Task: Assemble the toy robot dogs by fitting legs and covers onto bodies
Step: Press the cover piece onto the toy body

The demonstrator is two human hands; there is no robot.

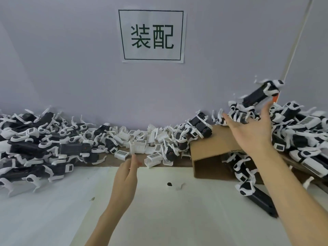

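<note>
A person's right hand (252, 132) was spread wide, its grip holding nothing, just below a blurred dog (260, 94) in the air above the box (211, 148). The left hand (127, 172), left of the box, pinched a white cover (133, 147) with a narrow grip. The dog looked light, hard plastic with thin legs likely to snap off, best held by its black body. More dogs (298, 132) were piled right of the box, bodies (35, 142) and covers (142, 139) to its left, on a white desk (159, 210) against a pale wall with a printed sign (152, 35).
</note>
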